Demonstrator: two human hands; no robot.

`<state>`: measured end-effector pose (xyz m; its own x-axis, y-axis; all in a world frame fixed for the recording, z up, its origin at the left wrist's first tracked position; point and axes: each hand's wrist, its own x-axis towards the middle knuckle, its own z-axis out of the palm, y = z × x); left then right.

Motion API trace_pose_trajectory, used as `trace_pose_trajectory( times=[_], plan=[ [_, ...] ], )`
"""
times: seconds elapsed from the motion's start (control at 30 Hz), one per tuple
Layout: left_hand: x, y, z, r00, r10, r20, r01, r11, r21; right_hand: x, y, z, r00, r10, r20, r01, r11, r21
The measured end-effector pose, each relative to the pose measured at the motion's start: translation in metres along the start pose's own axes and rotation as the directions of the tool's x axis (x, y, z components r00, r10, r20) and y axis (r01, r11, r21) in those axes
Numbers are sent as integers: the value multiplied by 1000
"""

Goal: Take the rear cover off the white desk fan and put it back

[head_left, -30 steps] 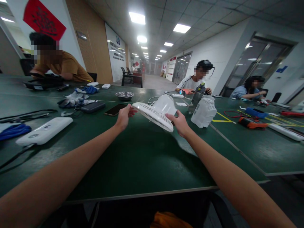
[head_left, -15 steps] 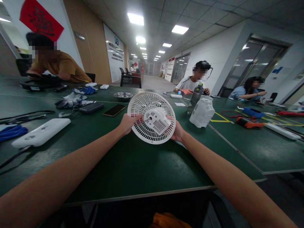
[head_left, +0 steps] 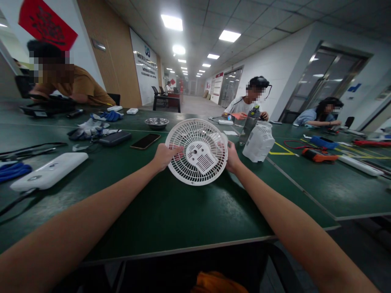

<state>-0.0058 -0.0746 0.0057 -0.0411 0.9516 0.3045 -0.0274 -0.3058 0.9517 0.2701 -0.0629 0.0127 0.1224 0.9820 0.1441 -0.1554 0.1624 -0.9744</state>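
Observation:
Between my hands a round white fan grille is held up over the green table, with its slotted centre cover facing me. My left hand grips the left rim, the thumb laid across the slats. My right hand closes on the right rim; its fingers are partly hidden behind the grille. Right of the grille stands a white plastic housing on the table, beside a clear bottle. A metal bowl and a phone lie to the left of the grille.
On the left are a white power bank with a cable, a dark case, grey gloves and blue cable. An orange meter lies at right. Other people sit around the table.
My right hand has shifted to the outer right rim, its thumb now higher and more visible. The grille has turned slightly. The view has moved a little.

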Motion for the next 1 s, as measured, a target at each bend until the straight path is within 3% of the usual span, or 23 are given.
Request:
trace_pose_trajectory(
  times=[0.07, 0.1, 0.17, 0.23, 0.37, 0.53, 0.6, 0.67, 0.77, 0.83, 0.9, 1.0],
  plan=[
    [-1, 1, 0, 1000, -3, -6, 3, 1000, 16, 10, -4, -20, 983, -101, -156, 64, 972, -228],
    [-1, 2, 0, 1000, -10, -11, 10, 1000, 17, 14, -7, -31, 967, -190, -170, 105, 905, -412],
    [-1, 4, -1, 999, -35, -28, 35, 999, 3, 20, -10, -52, 928, -347, -133, 142, 662, -736],
    [0, 3, -3, 997, -65, -51, 65, 998, -12, 24, -10, -69, 911, -394, -120, 96, 486, -868],
    [8, -4, -13, 990, -106, -92, 105, 994, -18, 29, -4, -82, 909, -400, -118, 35, 355, -934],
    [20, -16, -29, 981, -138, -133, 132, 990, -52, 32, -6, -78, 901, -432, -24, 111, 285, -952],
    [23, -21, -34, 981, -149, -123, 141, 987, -76, 31, -18, -78, 854, -520, 10, 166, 255, -953],
    [27, -24, -39, 979, -166, -119, 155, 983, -96, 27, -34, -83, 749, -663, 12, 203, 211, -956],
    [30, -27, -43, 972, -207, -110, 195, 974, -113, 25, -53, -100, 534, -836, -129, 121, 227, -966],
    [30, -27, -45, 970, -225, -92, 215, 971, -109, 27, -56, -115, 462, -844, -272, 25, 319, -947],
    [30, -25, -45, 970, -228, -78, 220, 970, -102, 33, -50, -130, 485, -778, -399, -50, 431, -901],
    [28, -22, -44, 970, -232, -75, 223, 969, -110, 44, -31, -146, 644, -589, -489, -122, 552, -825]
  ],
)
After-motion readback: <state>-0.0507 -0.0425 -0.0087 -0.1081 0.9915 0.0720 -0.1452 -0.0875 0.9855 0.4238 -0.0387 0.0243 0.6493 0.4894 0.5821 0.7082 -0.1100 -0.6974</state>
